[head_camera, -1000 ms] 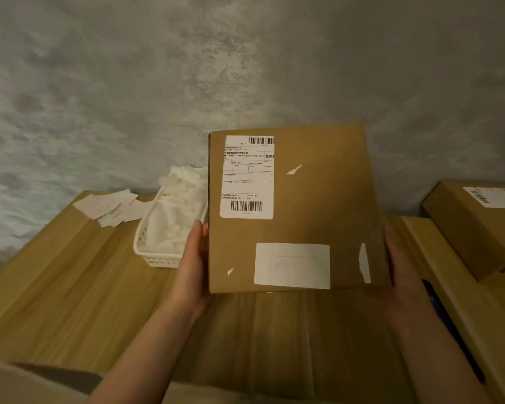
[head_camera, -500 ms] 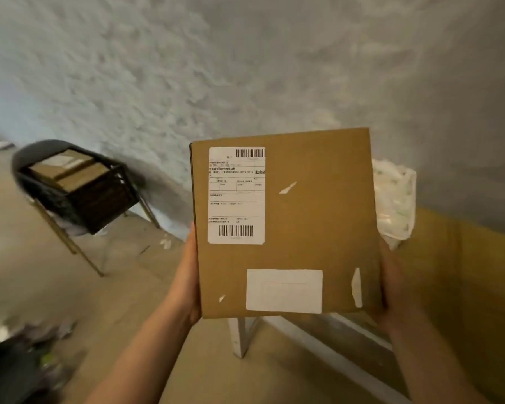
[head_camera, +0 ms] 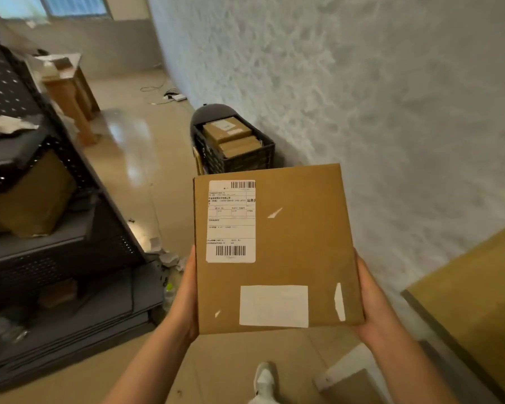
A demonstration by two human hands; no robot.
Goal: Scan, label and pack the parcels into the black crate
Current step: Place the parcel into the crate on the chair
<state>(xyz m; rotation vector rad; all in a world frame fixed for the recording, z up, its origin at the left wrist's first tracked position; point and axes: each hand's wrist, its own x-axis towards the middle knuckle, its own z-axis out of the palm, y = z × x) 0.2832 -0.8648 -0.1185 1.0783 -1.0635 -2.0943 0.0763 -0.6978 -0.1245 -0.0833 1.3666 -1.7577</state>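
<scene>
**Two hands carry the labelled parcel toward the crate**

Two hands hold one flat, square brown cardboard parcel (head_camera: pixel 276 249) by its side edges: the left hand (head_camera: pixel 187 295) presses against the left edge with its fingers out of sight beneath, the right hand (head_camera: pixel 372 298) cups the right edge and lower corner the same way. The parcel is level between them, its face up, showing a white printed shipping label (head_camera: pixel 231 221) toward the left hand and a blank white sticker (head_camera: pixel 273 306) near the lower edge.

A second ago this parcel was held over the wooden table (head_camera: pixel 475 304); now that table lies off beyond the right hand, and the view has swung round to the floor. A white shoe (head_camera: pixel 263 380) shows below the parcel, so the person seems to be walking.

Straight ahead, past the parcel's far edge and well apart from both hands, the black slatted plastic crate (head_camera: pixel 236 158) stands against the grey wall with brown parcels already in it. Labelling looks finished; what remains is likely the walk and setting it in.
</scene>
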